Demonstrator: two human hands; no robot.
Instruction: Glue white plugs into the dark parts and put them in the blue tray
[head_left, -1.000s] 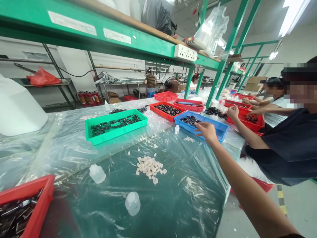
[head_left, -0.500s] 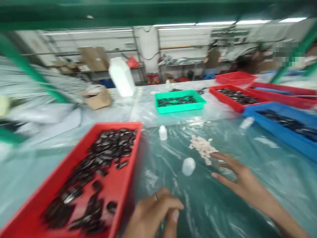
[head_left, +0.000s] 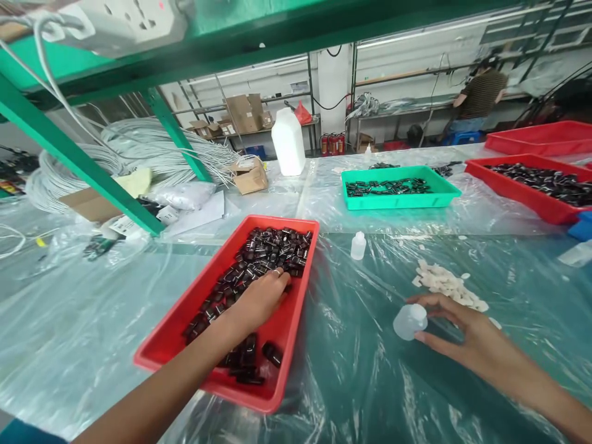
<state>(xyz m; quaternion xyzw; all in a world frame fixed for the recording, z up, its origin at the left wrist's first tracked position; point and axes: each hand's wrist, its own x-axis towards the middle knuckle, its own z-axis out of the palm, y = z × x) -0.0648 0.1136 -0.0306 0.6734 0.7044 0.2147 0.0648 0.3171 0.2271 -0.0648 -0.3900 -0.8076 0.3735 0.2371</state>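
My left hand (head_left: 261,299) reaches down into a red tray (head_left: 289,345) of small glossy black plastic parts (head_left: 247,259). Its fingers are curled together at the right side of the heap, with a black part at the fingertips; the tips are partly hidden. Out to the right, my right hand (head_left: 456,330) has thumb and fingers around a small translucent plastic bottle (head_left: 404,324) on the green table covering. Just beyond that hand lies a loose pile of small whitish pieces (head_left: 446,283). A second small bottle (head_left: 357,246) stands upright farther back.
A green tray (head_left: 402,201) and a red tray (head_left: 513,188), both with black parts, sit at the back. Near them stands a white jug (head_left: 289,145). A green shelf frame (head_left: 92,160) rises at left, beside coiled cables (head_left: 152,148). A person (head_left: 483,92) is far behind.
The view has swung left. My left hand has gone from the table into the red tray. My right hand has moved from the whitish pile to the nearer bottle and closed around it.
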